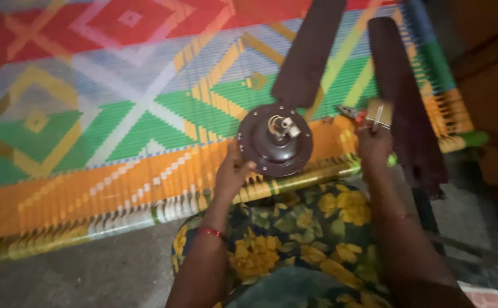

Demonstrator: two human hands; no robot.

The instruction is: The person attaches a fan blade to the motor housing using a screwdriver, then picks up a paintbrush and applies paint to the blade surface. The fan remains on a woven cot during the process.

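1. Head view, things. The round dark-brown metal ceiling-fan motor housing (275,141) lies flat at the near edge of a woven cot with a bright red, green, orange and white plastic weave (118,114). Loose wires and a stub shaft stand up at the housing's centre.
2. Left hand (233,171): fingers curled against the housing's near-left rim, steadying it; no closed grip shows.
3. Right hand (373,140): closed on a small tan block with a thin metal piece across it (379,113); too blurred to identify. Red-handled pliers (348,112) lie just left of it on the weave.
4. One long dark-brown fan blade (309,54) runs from the housing to the far edge. A second dark blade (403,97) lies apart on the right, beyond the right hand.
5. Judgement on handling: keep the left palm pressing the rim, since the weave gives and the housing sits close to the cot's striped near rail (163,208); any slide toward the lap would take it off.
6. Room: wide open weave left and far. The right is crowded by the loose blade, the cot's end and dark wooden furniture (488,85).
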